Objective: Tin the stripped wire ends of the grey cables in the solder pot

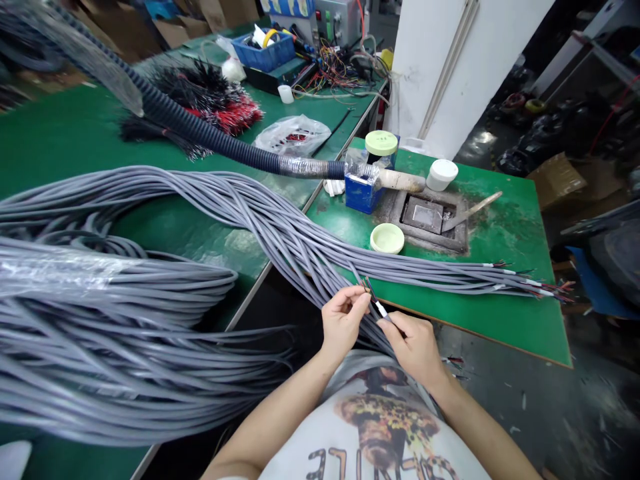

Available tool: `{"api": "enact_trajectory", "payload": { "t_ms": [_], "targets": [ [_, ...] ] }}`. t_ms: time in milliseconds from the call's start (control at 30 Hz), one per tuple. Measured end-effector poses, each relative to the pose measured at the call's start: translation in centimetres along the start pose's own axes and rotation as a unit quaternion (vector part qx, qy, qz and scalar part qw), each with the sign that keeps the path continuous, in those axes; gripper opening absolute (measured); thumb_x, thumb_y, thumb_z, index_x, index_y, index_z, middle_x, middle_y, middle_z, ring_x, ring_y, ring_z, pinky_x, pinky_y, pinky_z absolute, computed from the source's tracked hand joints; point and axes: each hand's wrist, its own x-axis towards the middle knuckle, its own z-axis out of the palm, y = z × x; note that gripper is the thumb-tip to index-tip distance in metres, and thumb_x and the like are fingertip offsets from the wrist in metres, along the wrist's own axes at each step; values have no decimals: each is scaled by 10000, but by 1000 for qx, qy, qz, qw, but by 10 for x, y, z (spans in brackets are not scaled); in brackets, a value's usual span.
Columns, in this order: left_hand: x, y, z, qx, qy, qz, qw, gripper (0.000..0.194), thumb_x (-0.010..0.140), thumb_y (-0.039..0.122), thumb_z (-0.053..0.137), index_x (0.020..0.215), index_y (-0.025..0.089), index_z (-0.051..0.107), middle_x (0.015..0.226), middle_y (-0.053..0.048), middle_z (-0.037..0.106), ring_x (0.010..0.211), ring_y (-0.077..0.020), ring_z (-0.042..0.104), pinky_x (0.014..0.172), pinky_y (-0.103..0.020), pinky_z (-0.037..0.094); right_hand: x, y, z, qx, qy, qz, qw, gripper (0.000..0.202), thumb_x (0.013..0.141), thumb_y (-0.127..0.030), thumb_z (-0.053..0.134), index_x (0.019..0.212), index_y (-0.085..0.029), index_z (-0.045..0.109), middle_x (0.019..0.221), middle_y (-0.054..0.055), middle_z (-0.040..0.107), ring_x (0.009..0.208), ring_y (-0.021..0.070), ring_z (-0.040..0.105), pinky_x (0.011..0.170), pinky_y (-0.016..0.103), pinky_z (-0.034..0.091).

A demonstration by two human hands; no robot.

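Cable [381,309] slants up-left from right hand [414,343] to left hand [344,319].
I pinch its body with the right; the left, nearer the wires [371,291], pinches those between thumb and finger.

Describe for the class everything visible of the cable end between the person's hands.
The cable end has a grey, plastic-looking sheath, a white band and thin, loose wires, dark and reddish, slightly spread. It slants up and leftward in the picture, near the grey cable bundle. The right hand grips it just behind the band; the left hand pinches at the wires.
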Motion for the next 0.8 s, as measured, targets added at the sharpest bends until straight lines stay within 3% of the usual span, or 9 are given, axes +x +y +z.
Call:
{"api": "enact_trajectory", "payload": {
  "t_ms": [300, 500, 567, 633, 733, 800],
  "targets": [
    [7, -2, -4, -31, -29, -98, 994, 288, 716, 389, 740, 852, 139, 701, 494, 33, 589, 419, -50, 457, 443, -163, 348, -1, 3, 3, -11, 3, -15, 1000, 368, 939, -306, 455, 596, -183, 508, 538, -30, 454, 517, 92, 401, 550, 237, 300],
    [12, 7, -7, -6, -72, -99, 992, 258, 709, 365, 742, 784, 125, 684, 502, 22, 582, 430, -54, 450, 450, -170, 346, 0, 2, 1, 19, -9, 4, 1000, 367, 929, -319, 469, 591, -178, 494, 550, -29, 445, 536, 93, 401, 563, 247, 283],
    [9, 8, -6, 20, -62, -53, 996, 216, 729, 347, 717, 747, 137, 668, 497, 27, 565, 439, -64, 464, 463, -181, 365, 2, 3, 0, 84, -31, 45, 995, 379, 917, -352, 489, 581, -177, 487, 525, -35, 437, 514, 89, 390, 538, 242, 275],
    [4, 7, -6, 71, -41, 39, 996, 161, 752, 312, 688, 724, 155, 667, 503, 27, 556, 454, -77, 474, 477, -197, 378, 5, 5, 0, 210, -91, 108, 967, 354, 910, -401, 500, 635, -180, 523, 472, -51, 440, 447, 81, 367, 482, 232, 258],
    [-4, 5, -8, 165, -53, 225, 959, 39, 750, 217, 672, 737, 193, 700, 492, 33, 531, 463, -85, 456, 492, -216, 368, 10, 7, 1, 423, -174, 172, 873, 358, 909, -468, 488, 702, -179, 538, 398, -67, 452, 346, 71, 309, 408, 221, 223],
    [-7, 5, -10, 201, -92, 321, 921, 93, 733, 146, 669, 776, 214, 715, 475, 41, 514, 458, -85, 440, 500, -224, 353, 12, 7, 3, 516, -185, 184, 816, 374, 900, -493, 497, 688, -186, 516, 365, -74, 434, 314, 69, 280, 385, 220, 212]
  ]
}}
